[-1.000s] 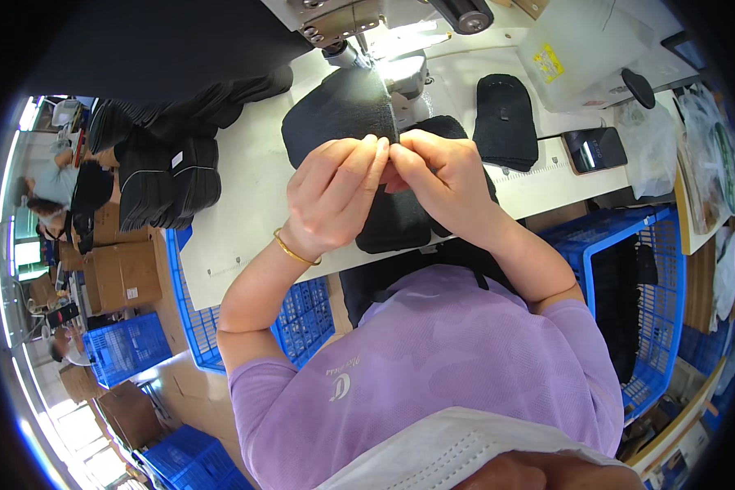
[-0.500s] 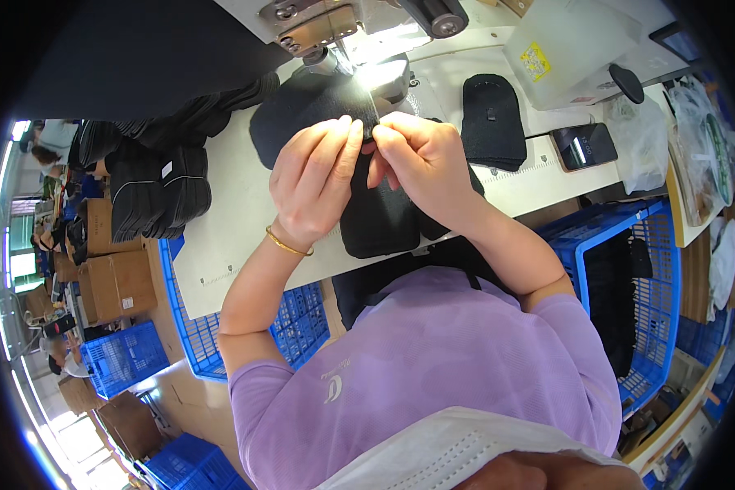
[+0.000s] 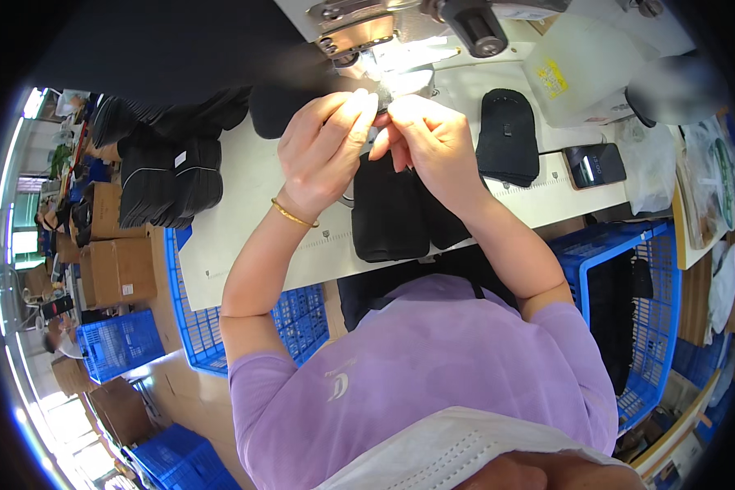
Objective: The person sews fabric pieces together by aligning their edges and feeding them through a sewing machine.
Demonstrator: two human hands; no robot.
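Beneath the lit sewing machine head lies a black fabric piece, partly hidden by my fingers and washed out by glare near the needle. My left hand pinches its near edge, fingertips pressed together. Right beside it, my right hand is closed too, thumb and forefinger pinching the same edge. Just below my hands, more black fabric pieces lie on the white table near its front edge. A gold bracelet circles my left wrist.
Black pieces are stacked at the table's left. Right of the machine sit another black stack, a phone and plastic bags. Blue crates stand below, left and right. Cardboard boxes stand farther left.
Both hands have moved slightly away from me, closer to the needle, still pinching the edge. The black piece shows less between hands and machine. The whole view has shifted a little.
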